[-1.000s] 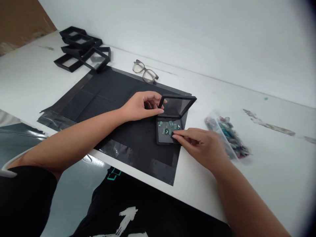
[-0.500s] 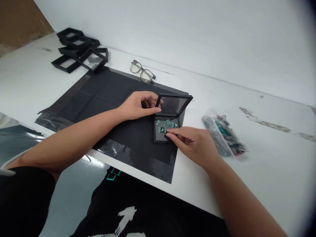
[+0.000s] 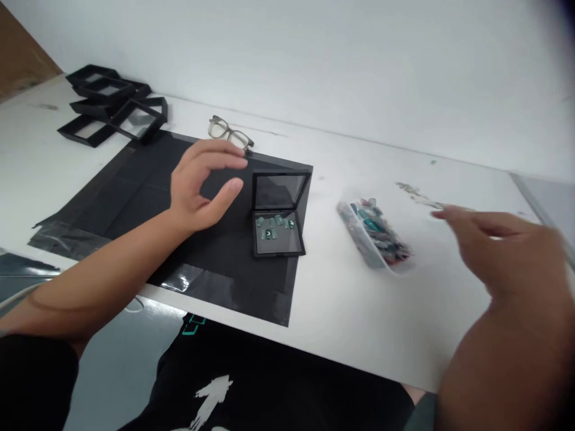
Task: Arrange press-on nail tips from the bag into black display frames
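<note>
A small black display case (image 3: pixel 277 246) stands open on a black mat (image 3: pixel 148 191), its lid upright; several green pieces (image 3: pixel 275 226) lie in its base. My left hand (image 3: pixel 202 185) hovers just left of the case with fingers spread, touching nothing. My right hand (image 3: pixel 503 245) is blurred, raised over the white table (image 3: pixel 341 299) at the right, fingers apart and holding nothing. It is right of a clear plastic bag (image 3: pixel 375 233) of coloured pieces, which lies between the case and that hand.
Several empty black frames (image 3: pixel 112 108) are piled at the far left corner. A pair of glasses (image 3: pixel 229 133) lies at the mat's back edge. A white wall runs behind the table. The table's front edge is near my lap.
My left hand has let go of the case lid and opened. My right hand has left the case's base and swung right past the bag. The view has shifted right.
</note>
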Demonstrator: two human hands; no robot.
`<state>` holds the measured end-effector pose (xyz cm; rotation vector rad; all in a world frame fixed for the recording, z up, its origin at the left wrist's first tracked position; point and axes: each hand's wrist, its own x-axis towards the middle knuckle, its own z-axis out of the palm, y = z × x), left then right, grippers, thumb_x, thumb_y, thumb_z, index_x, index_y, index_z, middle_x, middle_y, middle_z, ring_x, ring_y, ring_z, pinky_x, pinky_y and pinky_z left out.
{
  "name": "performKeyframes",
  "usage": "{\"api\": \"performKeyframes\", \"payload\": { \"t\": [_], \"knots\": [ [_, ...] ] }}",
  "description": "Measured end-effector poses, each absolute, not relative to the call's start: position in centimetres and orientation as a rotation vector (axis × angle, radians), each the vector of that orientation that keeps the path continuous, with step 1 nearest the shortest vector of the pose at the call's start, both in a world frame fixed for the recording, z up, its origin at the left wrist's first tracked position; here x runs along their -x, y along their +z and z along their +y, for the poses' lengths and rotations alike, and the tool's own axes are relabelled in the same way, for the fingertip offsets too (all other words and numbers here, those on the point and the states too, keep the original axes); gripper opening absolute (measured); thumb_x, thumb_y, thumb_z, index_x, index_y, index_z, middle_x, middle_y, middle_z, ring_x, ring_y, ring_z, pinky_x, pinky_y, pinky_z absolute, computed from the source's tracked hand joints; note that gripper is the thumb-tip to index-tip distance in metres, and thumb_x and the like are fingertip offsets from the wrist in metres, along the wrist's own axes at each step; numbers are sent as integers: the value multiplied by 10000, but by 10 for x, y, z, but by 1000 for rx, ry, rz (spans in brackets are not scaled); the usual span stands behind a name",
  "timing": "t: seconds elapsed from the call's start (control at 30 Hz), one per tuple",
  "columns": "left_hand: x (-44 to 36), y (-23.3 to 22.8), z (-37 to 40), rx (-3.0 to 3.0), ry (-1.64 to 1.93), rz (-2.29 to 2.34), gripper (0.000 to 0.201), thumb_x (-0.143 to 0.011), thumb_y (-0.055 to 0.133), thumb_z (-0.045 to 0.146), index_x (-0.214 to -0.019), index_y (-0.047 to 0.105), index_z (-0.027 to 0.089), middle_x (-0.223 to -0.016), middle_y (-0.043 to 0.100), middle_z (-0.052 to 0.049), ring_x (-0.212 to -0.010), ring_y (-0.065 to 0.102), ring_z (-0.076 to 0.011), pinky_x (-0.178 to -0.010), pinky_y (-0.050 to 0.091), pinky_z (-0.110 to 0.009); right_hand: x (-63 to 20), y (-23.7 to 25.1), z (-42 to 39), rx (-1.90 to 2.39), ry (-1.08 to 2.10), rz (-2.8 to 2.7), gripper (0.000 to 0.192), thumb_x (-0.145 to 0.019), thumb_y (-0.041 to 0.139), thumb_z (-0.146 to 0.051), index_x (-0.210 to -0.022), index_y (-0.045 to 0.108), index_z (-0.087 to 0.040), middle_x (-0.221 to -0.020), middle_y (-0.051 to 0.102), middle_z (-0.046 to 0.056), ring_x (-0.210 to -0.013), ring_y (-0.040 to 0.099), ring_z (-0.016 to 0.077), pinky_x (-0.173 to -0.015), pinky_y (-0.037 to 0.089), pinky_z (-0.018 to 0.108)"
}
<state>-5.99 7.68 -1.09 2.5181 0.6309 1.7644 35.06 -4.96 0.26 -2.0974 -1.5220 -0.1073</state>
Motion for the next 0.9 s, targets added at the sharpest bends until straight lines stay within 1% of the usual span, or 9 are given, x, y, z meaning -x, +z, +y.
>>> {"api": "performKeyframes", "payload": {
  "t": [0.1,0.2,0.33,0.5,0.57,0.63,0.73,0.83,0.9],
  "knots": [
    [46,-1,51,-2714,1731,226,137,-882,643,328,-1005,673,273,-985,747,20,-883,712,-142,-771,586,-300,-339,3,-51,2170,223,-1399,334,-776,760,-497,-915,830,-201,-756,773,111,-688,717,254,-539,504,357],
    [25,1,25,-2963,1410,-94,264,-839,724,358,-1076,699,244,-1006,778,18,-932,725,-148,-804,580,-295,-315,7,-54,2106,359,-1399,273,-753,781,-470,-919,829,-258,-966,795,79,-835,727,246,-650,544,348],
    [5,-7,8,-3108,1077,4,309,-907,661,400,-1173,683,245,-1195,751,22,-1166,674,-164,-991,528,-323,-299,10,-57,1955,507,-1530,218,-755,772,-462,-858,822,-276,-985,790,44,-915,704,234,-734,544,339],
    [2,-13,9,-3117,870,120,431,-923,625,485,-1242,648,197,-1256,724,-18,-1267,608,-238,-1070,469,-390,-295,12,-58,1785,642,-1785,251,-825,713,-513,-849,800,-279,-936,772,31,-841,665,203,-608,465,313],
    [2,-11,9,-3077,778,106,459,-901,609,583,-1155,679,206,-1215,739,-23,-1280,595,-266,-1090,439,-421,-292,12,-58,1748,637,-1810,241,-847,696,-506,-847,790,-285,-932,768,19,-831,660,194,-595,456,306],
    [-1,-5,8,-3036,693,67,472,-876,585,665,-959,703,215,-1172,752,-25,-1299,577,-289,-1101,410,-442,-288,10,-58,1731,635,-1808,211,-861,686,-481,-858,786,-295,-935,771,6,-840,669,192,-631,482,311],
    [-17,6,5,-3019,662,57,511,-889,561,675,-713,644,204,-1128,757,-31,-1256,588,-293,-1006,429,-418,-282,8,-58,1745,639,-1779,186,-883,665,-453,-887,784,-311,-951,776,-10,-863,686,194,-659,507,314],
    [-37,16,3,-2988,563,42,484,-952,529,585,-699,667,196,-1010,759,-27,-1044,645,-231,-830,451,-356,-277,8,-58,1727,619,-1785,185,-892,653,-438,-883,780,-304,-950,776,-13,-854,688,188,-642,508,305],
    [-43,20,3,-2912,423,51,478,-972,514,541,-691,696,200,-967,750,-27,-951,649,-201,-786,463,-341,-276,8,-59,1702,589,-1814,183,-898,646,-422,-881,778,-295,-950,777,-13,-848,689,188,-647,510,307]
  ]
}}
